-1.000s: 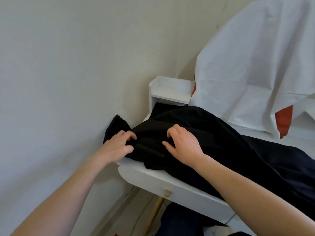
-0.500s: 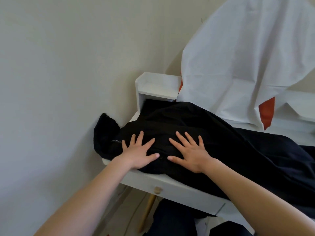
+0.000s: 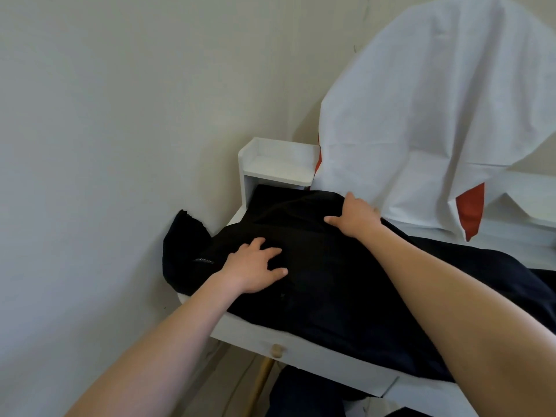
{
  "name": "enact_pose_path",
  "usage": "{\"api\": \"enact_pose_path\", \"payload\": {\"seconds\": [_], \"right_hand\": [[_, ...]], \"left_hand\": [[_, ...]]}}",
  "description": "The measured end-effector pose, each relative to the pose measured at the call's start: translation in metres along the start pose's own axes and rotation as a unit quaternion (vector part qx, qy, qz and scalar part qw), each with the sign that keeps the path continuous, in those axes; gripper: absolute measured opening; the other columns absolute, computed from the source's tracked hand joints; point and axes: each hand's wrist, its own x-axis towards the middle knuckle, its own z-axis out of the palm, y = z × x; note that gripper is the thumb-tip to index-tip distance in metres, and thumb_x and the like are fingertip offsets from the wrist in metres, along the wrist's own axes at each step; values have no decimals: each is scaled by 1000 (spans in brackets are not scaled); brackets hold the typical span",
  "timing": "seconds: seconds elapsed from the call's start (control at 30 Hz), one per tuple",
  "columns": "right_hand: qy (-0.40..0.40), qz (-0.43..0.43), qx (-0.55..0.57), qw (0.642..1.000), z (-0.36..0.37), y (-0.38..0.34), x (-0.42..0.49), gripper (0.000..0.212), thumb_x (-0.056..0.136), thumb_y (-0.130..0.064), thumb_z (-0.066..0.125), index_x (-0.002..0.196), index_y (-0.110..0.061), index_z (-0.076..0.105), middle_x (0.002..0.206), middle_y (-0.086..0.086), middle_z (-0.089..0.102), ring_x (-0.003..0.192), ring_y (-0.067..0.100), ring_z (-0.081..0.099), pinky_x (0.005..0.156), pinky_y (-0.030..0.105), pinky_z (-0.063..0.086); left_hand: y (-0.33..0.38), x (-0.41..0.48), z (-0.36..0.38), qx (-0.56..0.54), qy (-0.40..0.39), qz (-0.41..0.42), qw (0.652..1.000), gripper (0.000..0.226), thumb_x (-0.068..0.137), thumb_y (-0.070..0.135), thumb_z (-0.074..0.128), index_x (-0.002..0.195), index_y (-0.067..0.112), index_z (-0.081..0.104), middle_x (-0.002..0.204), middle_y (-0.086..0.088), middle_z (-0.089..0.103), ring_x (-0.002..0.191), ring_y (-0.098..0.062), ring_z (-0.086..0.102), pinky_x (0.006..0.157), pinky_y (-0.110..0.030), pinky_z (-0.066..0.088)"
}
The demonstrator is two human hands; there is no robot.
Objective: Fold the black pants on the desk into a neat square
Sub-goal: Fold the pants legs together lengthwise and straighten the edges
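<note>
Black pants (image 3: 331,281) lie spread across the desk (image 3: 316,353), unfolded. My left hand (image 3: 252,269) presses flat, open; my right hand (image 3: 355,218) apparently grips the far edge. Folding barely begun.

Your pants (image 3: 331,281) lie across the worktop (image 3: 316,353), one end spilling over its left edge against the wall (image 3: 105,145). Your left hand (image 3: 252,269) rests on them near the front; your right hand (image 3: 355,218) rests farther back. Behind stands a small shelf (image 3: 276,167), with a draped sheet (image 3: 436,115) to its right.
</note>
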Motion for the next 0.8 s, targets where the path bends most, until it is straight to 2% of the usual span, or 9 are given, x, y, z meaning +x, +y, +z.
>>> {"api": "enact_pose_path", "payload": {"seconds": [0.17, 0.23, 0.33, 0.43, 0.53, 0.6, 0.67, 0.73, 0.8], "right_hand": [[8, -18, 123, 992, 6, -12, -7, 22, 88, -25, 61, 98, -5, 64, 101, 8, 67, 96, 28, 62, 82, 36, 50], [13, -59, 161, 985, 8, -19, -13, 22, 85, -16, 54, 90, -7, 73, 98, 9, 72, 89, 27, 66, 78, 37, 56], [78, -76, 169, 980, 7, -23, -16, 19, 86, -11, 51, 91, -3, 68, 102, 9, 64, 90, 29, 63, 74, 36, 53], [79, -5, 108, 991, 2, -18, -14, 40, 87, -29, 66, 115, -4, 53, 120, 13, 47, 111, 33, 48, 83, 35, 42], [31, 38, 10, 999, 1, -6, -8, 45, 87, -43, 66, 115, -10, 52, 113, 9, 56, 118, 31, 46, 95, 41, 39], [-2, 27, 72, 997, 4, -4, -3, 28, 88, -31, 64, 107, -12, 57, 100, 5, 60, 108, 29, 56, 93, 40, 43], [-36, -6, 154, 987, 6, -8, -3, 10, 85, -20, 61, 87, -11, 64, 83, 6, 62, 90, 29, 62, 76, 34, 49], [-29, -26, 217, 975, 1, -13, -5, 17, 84, -19, 57, 74, -6, 62, 71, 10, 60, 74, 25, 59, 64, 33, 45], [9, -43, 290, 956, -9, -14, -9, 22, 85, -19, 56, 82, 0, 66, 76, 17, 65, 70, 22, 57, 69, 37, 50]], "left_hand": [[-4, 2, -5, -59, -3, 1, 998, 63, 88, 67, 45, 143, 37, 44, 160, 1, 22, 141, -26, 32, 113, -44, 32], [-9, 6, -5, -103, 8, 2, 995, 63, 89, 66, 45, 143, 34, 46, 157, 3, 29, 139, -23, 36, 113, -42, 33], [-15, 11, -5, -172, 22, -2, 985, 63, 87, 66, 47, 140, 31, 50, 150, 4, 43, 135, -18, 43, 111, -37, 36], [-15, 12, -5, -214, 23, 1, 977, 59, 89, 62, 49, 138, 30, 52, 147, 4, 47, 135, -16, 43, 112, -34, 34], [-15, 11, -5, -207, 15, 8, 978, 56, 90, 59, 52, 139, 32, 51, 150, 3, 41, 138, -18, 38, 114, -35, 30], [-15, 10, -6, -175, 0, 1, 985, 59, 88, 63, 50, 140, 37, 48, 154, 2, 34, 141, -23, 32, 116, -44, 27], [-12, 9, -7, -138, -14, -10, 990, 62, 87, 66, 47, 143, 39, 44, 157, 2, 28, 143, -27, 28, 116, -49, 25], [-7, 8, -10, -114, -27, -19, 993, 64, 88, 68, 44, 146, 39, 40, 159, 2, 25, 145, -30, 22, 116, -52, 22], [-1, 7, -13, -89, -41, -26, 995, 66, 89, 69, 41, 147, 40, 36, 160, 1, 22, 145, -31, 19, 117, -53, 19]]}}
